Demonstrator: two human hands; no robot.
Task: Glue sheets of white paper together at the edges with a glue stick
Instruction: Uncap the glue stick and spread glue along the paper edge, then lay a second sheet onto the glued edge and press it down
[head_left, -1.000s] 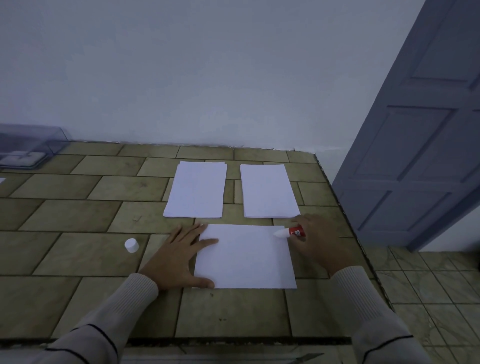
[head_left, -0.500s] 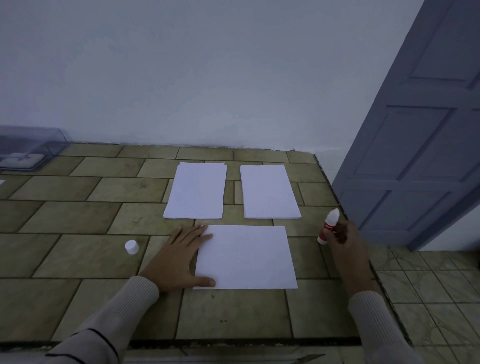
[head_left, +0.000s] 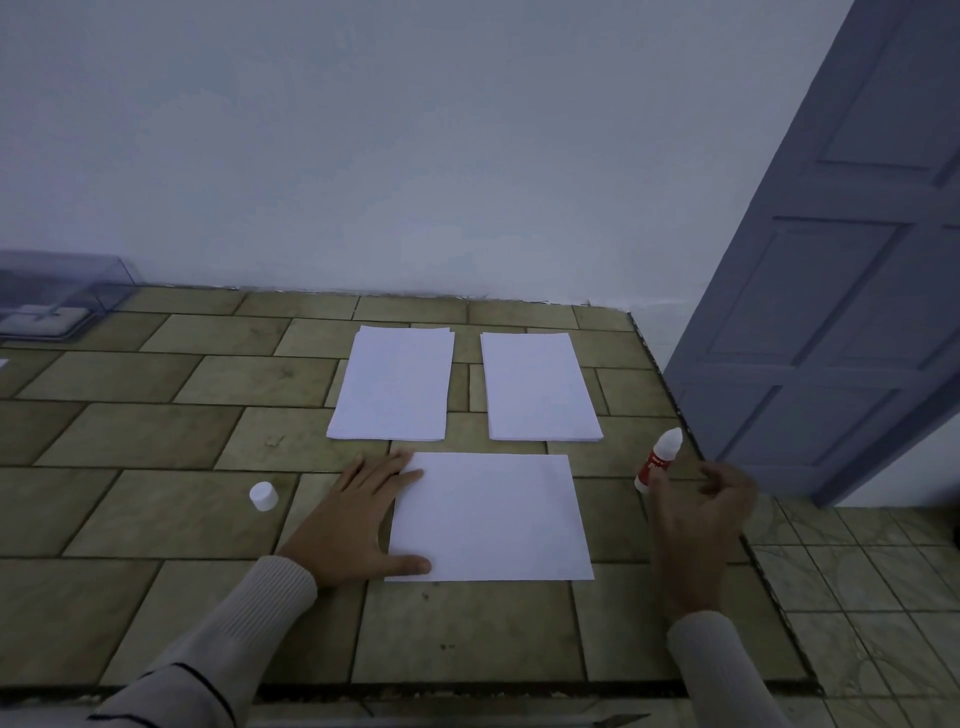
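A white sheet (head_left: 493, 517) lies flat on the tiled counter in front of me. My left hand (head_left: 358, 519) rests flat on its left edge, fingers straight. Two stacks of white paper lie behind it, the left stack (head_left: 392, 383) and the right stack (head_left: 540, 387). The red and white glue stick (head_left: 658, 460) stands uncapped and slightly tilted on the counter, right of the sheet. My right hand (head_left: 701, 514) is just below and beside it with fingers spread loosely, one fingertip by the stick's base. The glue stick's white cap (head_left: 263, 496) lies left of my left hand.
The tiled counter (head_left: 156, 467) ends at its right edge just past the glue stick, with a tiled floor (head_left: 857, 571) below. A grey-blue door (head_left: 831, 312) stands open at the right. A clear plastic box (head_left: 57, 296) sits at the far left against the wall.
My right hand took the glue stick off the sheet's top right corner, moved it right, stood it on the counter and loosened its fingers. My left hand stayed on the sheet.
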